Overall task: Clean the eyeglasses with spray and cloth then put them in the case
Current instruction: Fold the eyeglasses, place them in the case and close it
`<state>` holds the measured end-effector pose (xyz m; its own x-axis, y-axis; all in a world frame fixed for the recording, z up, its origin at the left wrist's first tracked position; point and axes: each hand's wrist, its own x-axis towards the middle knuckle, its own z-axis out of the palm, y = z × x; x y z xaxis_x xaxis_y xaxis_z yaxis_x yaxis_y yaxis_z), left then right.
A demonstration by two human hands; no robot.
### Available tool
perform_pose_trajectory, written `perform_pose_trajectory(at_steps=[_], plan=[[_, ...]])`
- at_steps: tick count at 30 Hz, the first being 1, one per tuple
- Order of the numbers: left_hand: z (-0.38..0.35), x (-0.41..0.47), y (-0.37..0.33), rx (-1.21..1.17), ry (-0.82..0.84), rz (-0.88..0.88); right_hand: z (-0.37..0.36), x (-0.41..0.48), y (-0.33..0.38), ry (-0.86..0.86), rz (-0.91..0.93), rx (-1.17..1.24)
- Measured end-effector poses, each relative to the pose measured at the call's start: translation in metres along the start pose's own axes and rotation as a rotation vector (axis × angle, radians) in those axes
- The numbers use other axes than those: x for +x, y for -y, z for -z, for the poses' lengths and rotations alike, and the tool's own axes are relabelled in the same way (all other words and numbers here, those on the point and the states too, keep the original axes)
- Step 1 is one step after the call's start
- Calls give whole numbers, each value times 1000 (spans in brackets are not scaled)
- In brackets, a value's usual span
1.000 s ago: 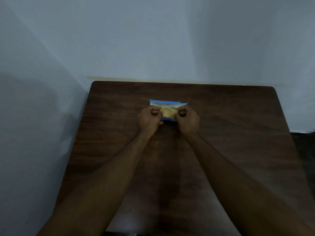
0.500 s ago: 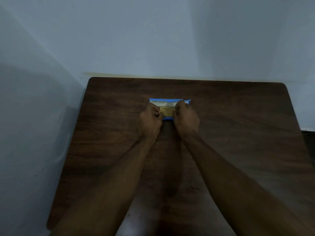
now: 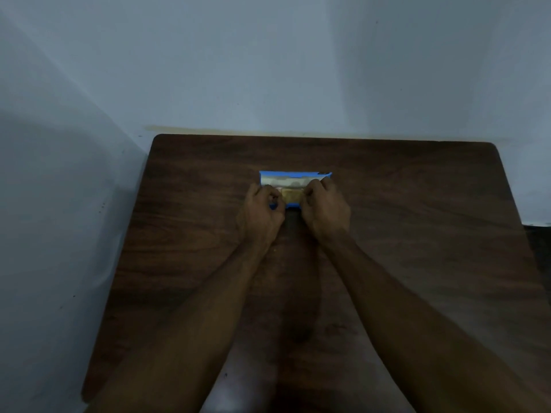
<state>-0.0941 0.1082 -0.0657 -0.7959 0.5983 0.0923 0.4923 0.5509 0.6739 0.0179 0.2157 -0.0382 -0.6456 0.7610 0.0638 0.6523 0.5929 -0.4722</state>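
A blue eyeglass case lies in the middle of the dark wooden table, its pale inside showing along the far edge. A yellow cloth sits in it, between my hands. My left hand has its fingers curled and pinches the cloth's left end, over the case's left end. My right hand pinches the cloth's right end in the same way. I cannot see the eyeglasses or a spray bottle; my hands hide both ends of the case.
The table stands in a corner, with a pale wall behind it and another wall along its left side. A dark floor strip shows past the right edge.
My hands have drawn closer together over the cloth and moved slightly forward. The pale inside of the case now shows behind the cloth. The view has shifted a little.
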Motion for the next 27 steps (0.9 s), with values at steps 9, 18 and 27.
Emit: perform_pose_trajectory(at_steps=[9,18,27], plan=[[21,39,-6,-651,-99,760,5,27,-20,-247,-746,695],[41,42,7,-677,321,644,0,25,-30,-28,-756,743],[36,25,28,-555,300,276,-6,1,-40,-71,-564,832]])
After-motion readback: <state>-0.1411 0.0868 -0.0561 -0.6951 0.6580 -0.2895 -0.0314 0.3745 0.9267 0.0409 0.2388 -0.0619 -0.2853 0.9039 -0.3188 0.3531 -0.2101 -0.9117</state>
